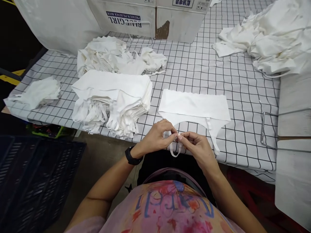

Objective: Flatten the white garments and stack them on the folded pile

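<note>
A white strapped garment (pixel 194 105) lies flat near the table's front edge, its wide band away from me and its straps towards me. My left hand (pixel 160 136) pinches the garment's left strap (pixel 175 152), which hangs in a loop over the edge. Close against it, my right hand (pixel 194 145) pinches the same strap between thumb and forefinger. A tiny pale piece shows between the fingertips, too small to make out. The garment's right strap (pixel 213 142) lies loose on the cloth. Left of my hands sits a stack of similar white garments (pixel 114 85), straps facing the front edge.
Loose white garments lie in a heap (pixel 104 53) behind the stack and in a larger pile (pixel 277 38) at the back right. A cardboard box (pixel 179 24) stands at the back. More cartons (pixel 295 106) border the right side. A dark blue crate (pixel 31 174) is at lower left.
</note>
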### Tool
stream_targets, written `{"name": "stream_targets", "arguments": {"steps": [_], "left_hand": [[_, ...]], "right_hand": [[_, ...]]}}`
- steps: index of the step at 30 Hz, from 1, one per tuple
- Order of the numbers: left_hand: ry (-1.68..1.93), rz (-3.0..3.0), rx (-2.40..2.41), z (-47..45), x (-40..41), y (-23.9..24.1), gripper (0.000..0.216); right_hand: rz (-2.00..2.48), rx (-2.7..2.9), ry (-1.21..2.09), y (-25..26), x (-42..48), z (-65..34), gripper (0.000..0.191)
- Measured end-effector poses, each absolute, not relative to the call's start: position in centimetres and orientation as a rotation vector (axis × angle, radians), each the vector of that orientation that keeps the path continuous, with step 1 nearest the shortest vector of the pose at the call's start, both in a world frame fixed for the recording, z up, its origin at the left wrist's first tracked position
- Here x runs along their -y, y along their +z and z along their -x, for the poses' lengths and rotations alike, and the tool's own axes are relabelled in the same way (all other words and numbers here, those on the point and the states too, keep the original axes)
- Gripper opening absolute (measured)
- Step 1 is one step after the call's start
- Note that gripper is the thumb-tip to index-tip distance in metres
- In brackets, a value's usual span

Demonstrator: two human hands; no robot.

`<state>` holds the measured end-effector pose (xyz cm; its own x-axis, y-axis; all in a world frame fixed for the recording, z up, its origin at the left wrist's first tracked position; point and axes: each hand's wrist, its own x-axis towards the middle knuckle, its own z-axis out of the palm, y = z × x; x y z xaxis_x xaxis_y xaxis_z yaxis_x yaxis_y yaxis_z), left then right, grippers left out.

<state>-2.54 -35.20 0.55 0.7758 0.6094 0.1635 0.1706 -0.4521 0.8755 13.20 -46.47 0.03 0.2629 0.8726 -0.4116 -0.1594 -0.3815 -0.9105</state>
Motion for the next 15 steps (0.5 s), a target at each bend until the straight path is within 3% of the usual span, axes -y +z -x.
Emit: {"name": "stream_targets", "arguments": {"steps": [7,12,15], "left_hand": [[0.551,-2.259,-0.54,1.2,31.7,-0.8,0.01],[0.413,-2.657,-0.606,-1.1,29.4,-3.1,0.026],[0.327,-2.779,-0.629,-2.3,28.7,-3.4,0.019]], "right_hand": [[1.513,0.449,1.304,-1.0,44.5,-14.2,0.03],[1.518,0.349,1.201,-1.2,42.8,-15.0,0.024],[1.558,0.343,1.16,-1.4,42.0,-15.3,0.022]]}}
